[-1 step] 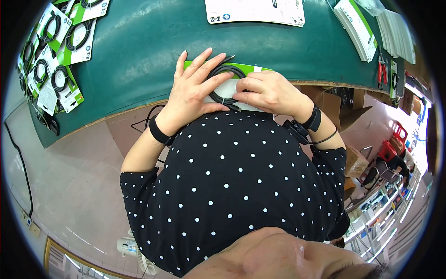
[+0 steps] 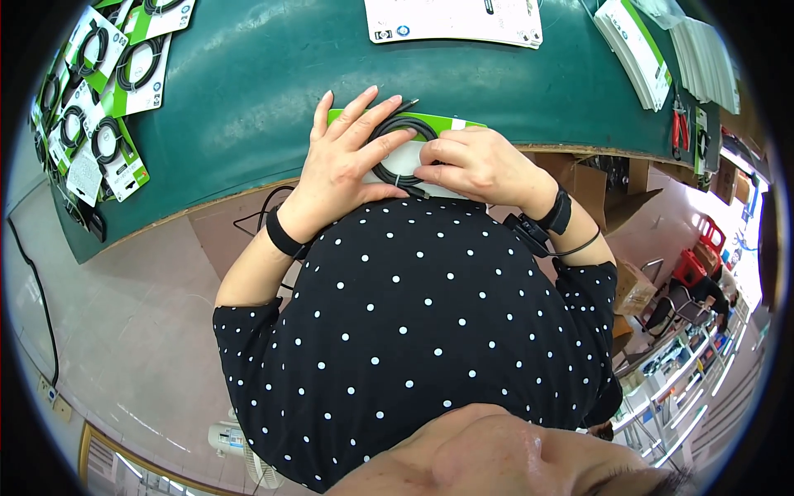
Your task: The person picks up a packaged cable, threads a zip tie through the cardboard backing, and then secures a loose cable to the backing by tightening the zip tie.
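At the table's near edge, close to my body, a coiled black cable (image 2: 413, 124) lies on a white and green packaging card (image 2: 405, 155). A pale tie shows at the bottom of the coil, and a plug end sticks out past its top. My left hand (image 2: 341, 163) rests over the left part of the card with its fingers spread; index finger and thumb touch the coil. From the right, my right hand (image 2: 480, 168) has thumb and fingers pinched at the coil's right side. The fingers cover that stretch of cable and part of the card.
Several carded cables (image 2: 107, 136) lie heaped at the left on the green table (image 2: 240, 91). White cards (image 2: 455, 18) sit at the far middle. A card stack (image 2: 633, 54), clear plastic packs (image 2: 703, 62) and red-handled pliers (image 2: 680, 131) are at the right. Cardboard boxes (image 2: 612, 194) stand below the edge.
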